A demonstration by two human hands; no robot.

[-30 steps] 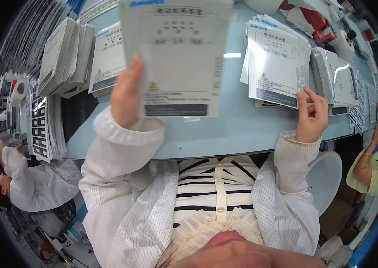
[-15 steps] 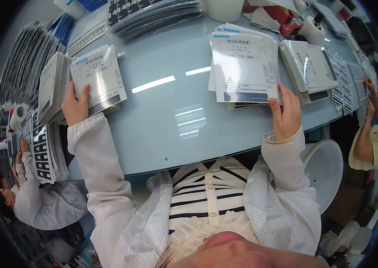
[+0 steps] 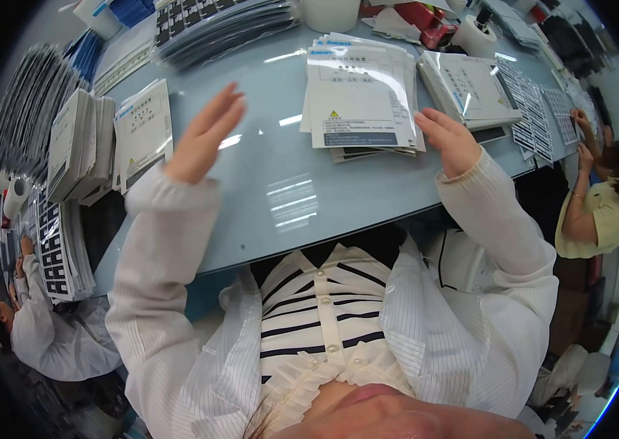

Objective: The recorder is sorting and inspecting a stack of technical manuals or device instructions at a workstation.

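My left hand [image 3: 207, 135] hangs over the table with fingers stretched out and nothing in it, slightly blurred. To its left lies a small pile of glossy white printed sheets [image 3: 142, 128], beside a thicker stack of similar sheets [image 3: 72, 146]. My right hand [image 3: 452, 143] is at the right edge of a fanned pile of glossy white printed sheets [image 3: 357, 95] with a blue mark at the top and a dark band at the bottom. Its fingers are extended along that edge; whether they touch it I cannot tell. Another stack of white sheets [image 3: 470, 88] sits just right of this pile.
Plastic-wrapped black-and-white sheets [image 3: 221, 29] lie at the back, near a white cylinder [image 3: 330, 11]. Black-striped sheets [image 3: 525, 110] and a white roll [image 3: 474, 36] are on the right. A tall stack [image 3: 28, 110] stands far left. Co-workers sit at both sides, one in a yellow top [image 3: 598, 227].
My left hand has let go of the left pile and moved right, over the table. The right hand stays by the middle pile's edge, its fingers now straighter. The whole view has shifted slightly.
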